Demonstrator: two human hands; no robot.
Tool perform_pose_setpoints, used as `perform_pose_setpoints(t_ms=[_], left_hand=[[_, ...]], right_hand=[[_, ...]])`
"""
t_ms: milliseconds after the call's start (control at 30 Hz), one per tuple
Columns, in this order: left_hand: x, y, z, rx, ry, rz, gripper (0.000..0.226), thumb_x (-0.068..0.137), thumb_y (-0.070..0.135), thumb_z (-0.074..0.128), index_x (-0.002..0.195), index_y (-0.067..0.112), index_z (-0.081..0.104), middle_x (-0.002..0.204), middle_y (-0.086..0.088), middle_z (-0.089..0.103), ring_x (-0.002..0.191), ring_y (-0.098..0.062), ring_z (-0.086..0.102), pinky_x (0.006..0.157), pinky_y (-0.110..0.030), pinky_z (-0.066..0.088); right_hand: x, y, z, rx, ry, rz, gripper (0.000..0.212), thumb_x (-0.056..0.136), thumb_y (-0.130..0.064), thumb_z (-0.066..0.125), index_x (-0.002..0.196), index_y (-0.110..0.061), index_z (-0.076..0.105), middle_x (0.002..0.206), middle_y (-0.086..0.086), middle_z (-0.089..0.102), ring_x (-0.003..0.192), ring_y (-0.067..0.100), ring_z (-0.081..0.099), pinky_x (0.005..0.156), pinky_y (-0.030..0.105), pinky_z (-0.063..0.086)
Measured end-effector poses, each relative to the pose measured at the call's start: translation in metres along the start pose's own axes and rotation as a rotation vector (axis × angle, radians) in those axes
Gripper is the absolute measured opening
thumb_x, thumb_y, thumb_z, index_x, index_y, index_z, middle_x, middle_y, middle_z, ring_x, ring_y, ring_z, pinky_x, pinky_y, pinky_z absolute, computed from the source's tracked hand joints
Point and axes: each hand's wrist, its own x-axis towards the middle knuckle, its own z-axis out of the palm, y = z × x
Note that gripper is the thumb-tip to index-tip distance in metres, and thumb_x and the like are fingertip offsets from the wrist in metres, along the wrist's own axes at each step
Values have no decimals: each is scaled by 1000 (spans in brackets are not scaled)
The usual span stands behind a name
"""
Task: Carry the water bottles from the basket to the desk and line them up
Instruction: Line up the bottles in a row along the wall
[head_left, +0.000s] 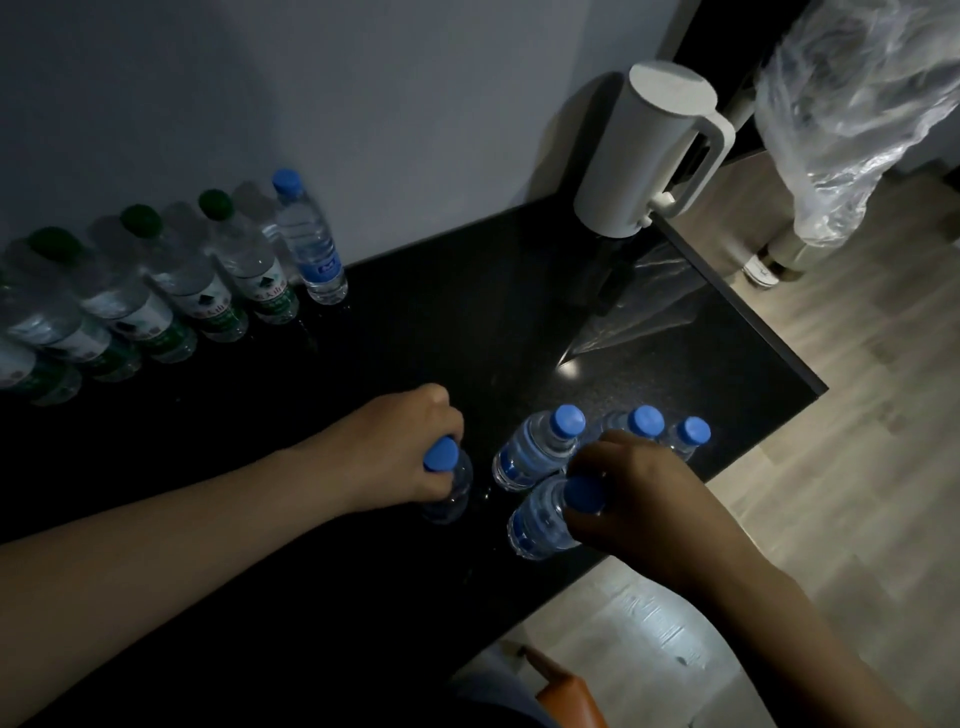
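Note:
On the black desk (467, 312), my left hand (400, 452) grips a blue-capped water bottle (449, 488) by its neck. My right hand (639, 499) grips the neck of another blue-capped bottle (540, 525) near the front edge. Three more blue-capped bottles stand beside it: one (535, 452) between my hands, and two (644, 422) (693, 434) partly hidden behind my right hand. Along the wall runs a row of several green-capped bottles (208, 291), ending with one blue-capped bottle (311, 244). The basket is not clearly in view.
A white kettle (649, 150) stands at the desk's back right corner, with clear plastic film (628, 306) lying in front of it. A crumpled plastic bag (852, 104) hangs at the upper right. Wooden floor lies to the right; an orange object (571, 696) sits below.

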Motion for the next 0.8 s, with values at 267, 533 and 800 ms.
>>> perform_pose_setpoints(t_ms=[267, 533, 800], left_hand=[[-21, -47, -40, -15, 311, -174, 18, 68, 34, 71, 76, 22, 61, 84, 8, 49, 74, -9, 54, 68, -31, 50], [-16, -72, -91, -55, 480, -263, 19, 64, 28, 73, 62, 18, 57, 63, 6, 56, 58, -8, 52, 53, -28, 43], [40, -86, -139, 3, 563, -360, 39, 64, 26, 74, 50, 9, 42, 50, -5, 41, 50, -17, 42, 50, -28, 34]], right_hand=[[45, -42, -28, 7, 7, -115, 38, 69, -44, 56, 96, -19, 66, 96, -4, 59, 83, 11, 60, 72, 33, 55], [105, -64, -52, -73, 154, -235, 19, 73, -31, 71, 86, -19, 66, 86, -5, 57, 71, 6, 56, 61, 21, 50], [159, -56, -81, -110, 164, -282, 27, 76, -31, 72, 100, -18, 65, 96, -4, 59, 80, 7, 58, 70, 28, 56]])
